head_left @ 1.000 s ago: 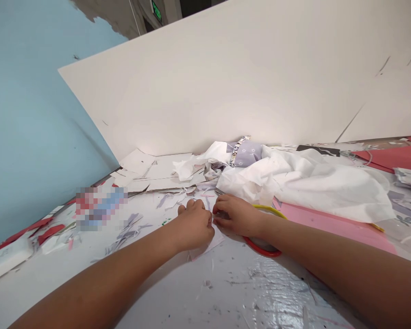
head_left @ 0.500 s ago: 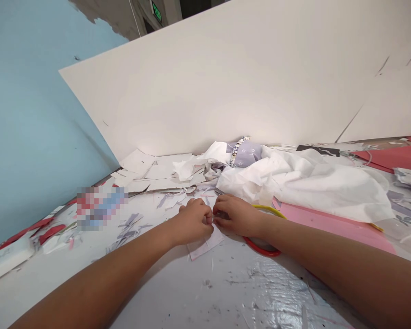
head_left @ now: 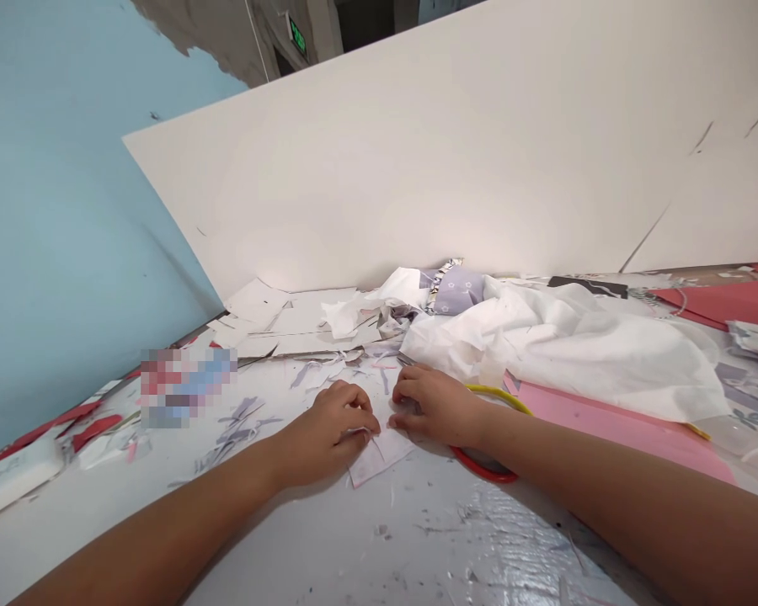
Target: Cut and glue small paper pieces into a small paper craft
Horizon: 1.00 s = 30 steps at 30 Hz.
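Low over the table, my left hand (head_left: 343,427) pinches the left edge of a small pale pinkish-white piece of paper (head_left: 382,463) between thumb and fingertips. My right hand (head_left: 435,408) is on the paper's upper right edge, its fingers curled and its thumb tip touching the sheet. A short gap separates the two hands. Beneath my right wrist lies a loop, yellow on its far side and red on its near side (head_left: 486,470), which looks like a scissors handle. My wrist hides its middle. A dark narrow tip pokes out beyond my right fingers.
A white board (head_left: 417,160) rises behind the table, beside a blue wall (head_left: 56,210). Crumpled white cloth (head_left: 581,337) and a pink sheet (head_left: 612,429) lie to the right. Cardboard pieces (head_left: 316,316), paper scraps (head_left: 233,429) and a blurred patch are at the left and back.
My hands have drawn apart from nearly touching. My left hand has shifted left and down, so more of the paper shows between them. The view has moved slightly.
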### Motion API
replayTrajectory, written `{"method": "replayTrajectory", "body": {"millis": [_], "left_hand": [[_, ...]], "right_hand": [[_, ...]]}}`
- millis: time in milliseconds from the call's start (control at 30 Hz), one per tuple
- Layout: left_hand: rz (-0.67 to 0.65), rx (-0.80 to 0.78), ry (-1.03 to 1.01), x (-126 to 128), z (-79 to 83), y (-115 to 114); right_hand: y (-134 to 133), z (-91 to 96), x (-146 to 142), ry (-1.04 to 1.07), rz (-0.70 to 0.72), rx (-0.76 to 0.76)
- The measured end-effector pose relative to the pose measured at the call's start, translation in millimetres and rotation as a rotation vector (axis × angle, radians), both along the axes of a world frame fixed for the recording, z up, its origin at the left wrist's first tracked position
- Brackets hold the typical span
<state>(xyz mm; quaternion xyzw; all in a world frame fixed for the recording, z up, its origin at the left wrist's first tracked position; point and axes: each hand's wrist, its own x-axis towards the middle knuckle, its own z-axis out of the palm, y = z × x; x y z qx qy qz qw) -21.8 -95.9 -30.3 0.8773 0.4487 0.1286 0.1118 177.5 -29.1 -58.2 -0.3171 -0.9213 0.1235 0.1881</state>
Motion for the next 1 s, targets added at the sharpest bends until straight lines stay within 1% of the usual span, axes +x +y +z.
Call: {"method": "replayTrajectory", "body": {"millis": [200,333,500,700,1000], "left_hand": [[0.008,0.103,-0.029,-3.2,-11.4,0.9],[-0.013,0.152,-0.075,-5.4,-13.2,-3.9],[-0.071,0.195,-0.043,-4.9,-14.9,-7.5],[-0.074,0.200,-0.008,-5.7,-17.5,-5.8],[-0.093,0.190,-0.007,-4.3,-15.6,-7.9]], "right_hand": [[-0.7,0.7,0.0,-0.012,-0.027,-0.014],[-1.1,1.3,-0.1,-0.012,-0.026,-0.014],[-1.0,0.3,-0.1,0.000,-0.025,-0.030],[-1.2,1.0,-0.4,0.000,-0.034,-0.039],[-3.2,2.2,1.2,-0.005,-0.002,-0.033]]}}
